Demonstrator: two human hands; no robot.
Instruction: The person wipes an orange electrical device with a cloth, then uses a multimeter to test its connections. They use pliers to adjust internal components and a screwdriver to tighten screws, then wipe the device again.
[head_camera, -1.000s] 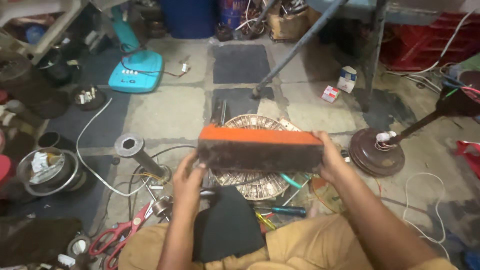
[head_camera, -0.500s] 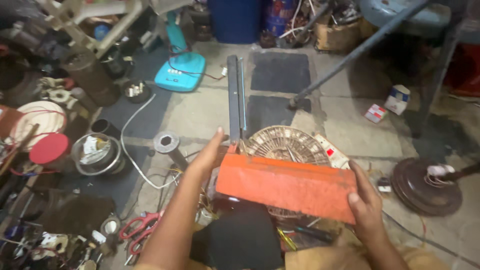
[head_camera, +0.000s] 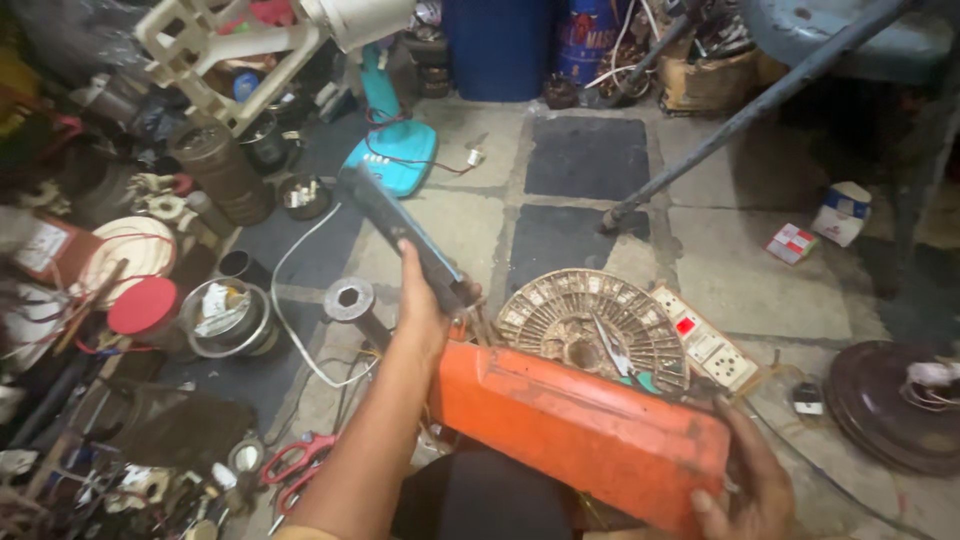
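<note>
Nearest the camera, the right hand (head_camera: 745, 480) grips the lower right end of an orange casing (head_camera: 585, 435) — fingers wrapped over its edge, the long axis running from lower right up toward the left hand. The left hand (head_camera: 425, 305) is clenched around the near end of a dark flat bar (head_camera: 395, 232), which slants up and to the left, away from the casing's upper left corner; bar and casing appear to meet there, though the joint is hidden. Just beyond the casing, on the floor (head_camera: 740, 285), lie a round fan grille (head_camera: 590, 325) and a white socket strip (head_camera: 705, 345); farther off stands a teal fan base (head_camera: 395, 160).
</note>
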